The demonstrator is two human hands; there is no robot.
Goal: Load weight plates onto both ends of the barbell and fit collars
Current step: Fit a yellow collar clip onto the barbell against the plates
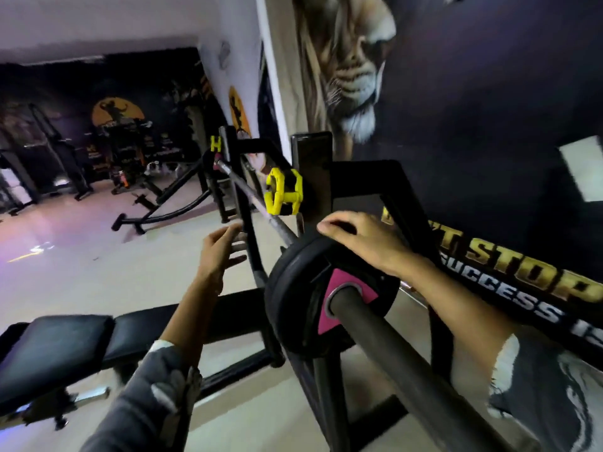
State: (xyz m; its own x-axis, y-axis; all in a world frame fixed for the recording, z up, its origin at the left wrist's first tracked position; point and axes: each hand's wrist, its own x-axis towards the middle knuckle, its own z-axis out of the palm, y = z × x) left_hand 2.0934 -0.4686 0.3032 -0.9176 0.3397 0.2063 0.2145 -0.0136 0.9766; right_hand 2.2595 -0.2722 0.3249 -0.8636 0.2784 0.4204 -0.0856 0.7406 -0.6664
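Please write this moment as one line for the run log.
stage: plate on near sleeve | right hand: resting on weight plate top | left hand: open, free | barbell: on rack | near-end collar: none seen

Dim gym, wide-angle view, soft throughout.

Light is low and uneven — the pale floor (81, 243) carries a pink-violet sheen with a bright streak at far left, and a white panel (584, 171) at the right edge blows out. The dark wall (489, 93) swallows detail. Straight uprights bow toward the frame edges. Motion smear on the left hand (218, 252) fingers; the far machines (124, 164) are mushy, blocky with compression. The nearest bar end — the barbell (408, 370) — is soft, with a dull grey sheen.
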